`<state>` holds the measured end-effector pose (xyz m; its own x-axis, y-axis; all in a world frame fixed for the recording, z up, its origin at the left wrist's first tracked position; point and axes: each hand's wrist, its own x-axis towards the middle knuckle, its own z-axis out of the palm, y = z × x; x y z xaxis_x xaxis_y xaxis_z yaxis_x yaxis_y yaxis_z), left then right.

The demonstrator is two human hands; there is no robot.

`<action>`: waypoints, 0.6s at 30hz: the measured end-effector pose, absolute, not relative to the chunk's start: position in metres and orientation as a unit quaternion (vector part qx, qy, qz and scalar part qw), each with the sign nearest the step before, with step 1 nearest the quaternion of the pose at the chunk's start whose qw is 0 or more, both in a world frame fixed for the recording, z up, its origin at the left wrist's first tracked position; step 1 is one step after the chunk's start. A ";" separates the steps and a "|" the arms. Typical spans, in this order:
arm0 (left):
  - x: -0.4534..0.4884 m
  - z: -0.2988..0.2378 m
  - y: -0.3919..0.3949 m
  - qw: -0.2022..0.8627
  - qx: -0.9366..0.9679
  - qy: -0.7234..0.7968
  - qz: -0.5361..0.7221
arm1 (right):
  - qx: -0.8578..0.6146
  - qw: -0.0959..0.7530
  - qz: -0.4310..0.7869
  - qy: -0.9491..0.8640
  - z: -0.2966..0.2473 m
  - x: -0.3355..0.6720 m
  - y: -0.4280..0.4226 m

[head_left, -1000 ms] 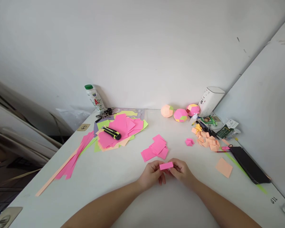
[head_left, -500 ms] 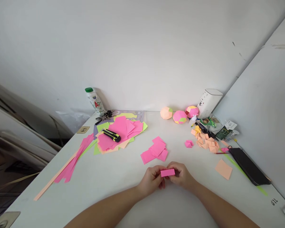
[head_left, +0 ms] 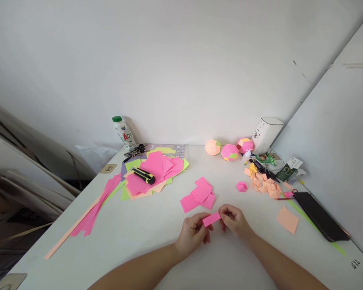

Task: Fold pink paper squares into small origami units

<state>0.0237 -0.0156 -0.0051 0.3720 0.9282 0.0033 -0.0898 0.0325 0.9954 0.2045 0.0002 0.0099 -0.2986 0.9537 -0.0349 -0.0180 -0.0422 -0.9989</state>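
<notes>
A small folded pink paper (head_left: 211, 219) is held in the air over the near part of the table. My left hand (head_left: 194, 231) pinches its left end between thumb and fingers. At its right end, the fingertips of my right hand (head_left: 233, 219) are closed on the corner. Just beyond my hands lies a loose pile of pink paper pieces (head_left: 201, 193). A small folded pink unit (head_left: 241, 186) sits farther right, in front of several folded peach units (head_left: 266, 185).
A cutter knife (head_left: 143, 175) rests on a heap of coloured paper (head_left: 157, 165) at left. Long paper strips (head_left: 93, 209) lie near the left edge. Three paper balls (head_left: 230, 152) stand by the wall. A black pouch (head_left: 320, 215) and a peach square (head_left: 287, 220) are at right.
The folded pink paper has tilted, its right end now higher. My right hand has shifted slightly right, to the paper's end. The whole view has moved a little.
</notes>
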 end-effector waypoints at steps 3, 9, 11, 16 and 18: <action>0.023 -0.004 -0.014 0.611 0.559 0.380 0.412 | -0.397 0.411 0.592 -0.569 0.013 0.203 -0.001; 0.022 -0.005 -0.014 0.590 0.588 0.381 0.401 | -0.372 0.355 0.584 -0.628 0.013 0.200 -0.005; 0.023 -0.005 -0.014 0.585 0.594 0.378 0.404 | -0.384 0.359 0.564 -0.637 0.010 0.201 -0.004; 0.026 0.000 -0.008 0.483 0.652 0.383 0.441 | -0.390 0.370 0.512 -0.670 0.007 0.202 -0.003; 0.026 0.001 -0.006 0.473 0.658 0.386 0.442 | -0.398 0.369 0.504 -0.672 0.007 0.202 -0.003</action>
